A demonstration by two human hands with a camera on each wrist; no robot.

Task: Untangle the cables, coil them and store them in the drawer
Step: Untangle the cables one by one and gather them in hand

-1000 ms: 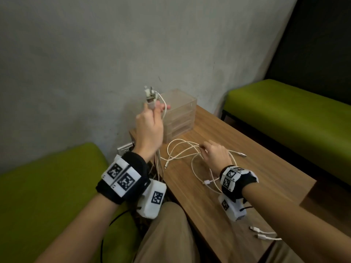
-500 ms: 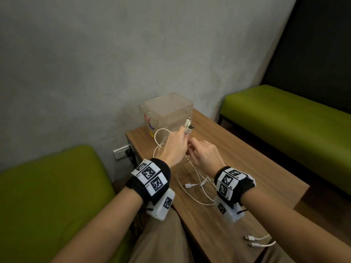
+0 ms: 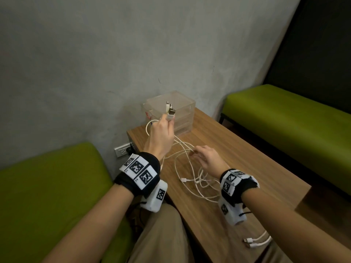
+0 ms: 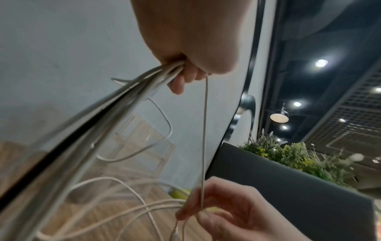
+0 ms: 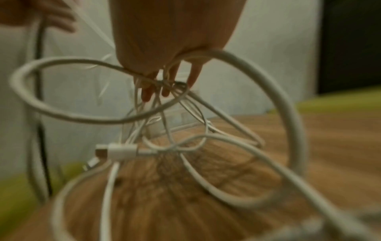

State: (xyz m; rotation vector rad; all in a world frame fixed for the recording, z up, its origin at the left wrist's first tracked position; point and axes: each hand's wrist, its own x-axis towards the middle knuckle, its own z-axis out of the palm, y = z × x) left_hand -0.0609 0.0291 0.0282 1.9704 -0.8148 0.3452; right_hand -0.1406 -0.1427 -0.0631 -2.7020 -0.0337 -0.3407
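The left hand [image 3: 161, 137] is raised above the wooden counter [image 3: 247, 168], its fingers [image 4: 185, 78] curled tight round a bunch of white cables [image 3: 190, 168] whose plugs [image 3: 170, 111] stick up out of the fist, in front of the clear drawer box [image 3: 182, 111] at the wall end of the counter. The cables hang from that fist in loose, crossing loops onto the counter. The right hand [image 3: 209, 158] is lower, just above the tangle, its fingers [image 4: 198, 205] bent and pinching one thin strand that runs up to the left hand. Two more white cable ends [image 3: 254, 242] lie apart near the counter's near edge.
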